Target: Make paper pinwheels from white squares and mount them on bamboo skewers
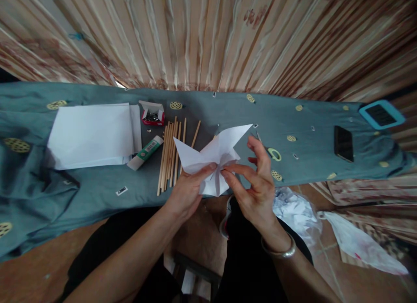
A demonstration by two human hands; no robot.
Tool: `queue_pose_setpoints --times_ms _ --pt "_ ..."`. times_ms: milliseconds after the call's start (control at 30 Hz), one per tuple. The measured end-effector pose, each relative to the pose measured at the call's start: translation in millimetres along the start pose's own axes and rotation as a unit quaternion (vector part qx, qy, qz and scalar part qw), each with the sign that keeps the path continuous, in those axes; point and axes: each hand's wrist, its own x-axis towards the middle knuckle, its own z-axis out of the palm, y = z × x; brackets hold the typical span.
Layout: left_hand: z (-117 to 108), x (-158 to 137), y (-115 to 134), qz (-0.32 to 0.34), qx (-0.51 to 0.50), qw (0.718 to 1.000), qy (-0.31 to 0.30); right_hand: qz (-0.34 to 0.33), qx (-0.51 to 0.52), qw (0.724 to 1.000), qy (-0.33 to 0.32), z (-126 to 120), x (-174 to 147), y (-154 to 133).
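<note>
A folded white paper pinwheel [224, 140] is held up over the table's near edge, its pointed blades spread out. My left hand [189, 190] is closed around its lower left side, with the thumb pressed near the middle. At that same middle, my right hand [256, 185] pinches with thumb and forefinger; a tiny dark thing shows at the fingertips, too small to name. The other right fingers are raised and curled. Just behind the paper lie several thin wooden sticks [168, 151]. An opened small red and white box [153, 114] holds small dark metal pieces.
A stack of white paper [91, 135] lies left, beside a green and white glue box [145, 153]. Scissors with a light green handle [274, 154], a black phone [343, 143] and a blue-framed device [382, 114] lie right. A bag of crumpled paper [295, 211] is on the floor.
</note>
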Motion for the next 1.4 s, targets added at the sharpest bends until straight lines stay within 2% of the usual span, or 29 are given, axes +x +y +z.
queue_pose_setpoints --times_ms 233,667,1133,1400 --pt "4.1 0.1 -1.2 0.007 -0.005 1.000 -0.009 -0.051 -0.037 0.998 0.021 -0.1 0.0 4.5" --pt "6.5 0.7 -3.7 0.000 -0.010 1.000 -0.009 -0.038 -0.046 0.998 0.019 -5.1 0.7 6.5" --pt "5.3 1.4 -5.7 0.029 0.022 0.999 0.001 -0.028 -0.037 0.999 0.006 -5.1 0.1 6.9" --pt "5.0 -0.8 -5.0 0.065 0.083 0.994 0.033 0.026 0.021 0.999 0.002 -3.5 -0.3 6.3"
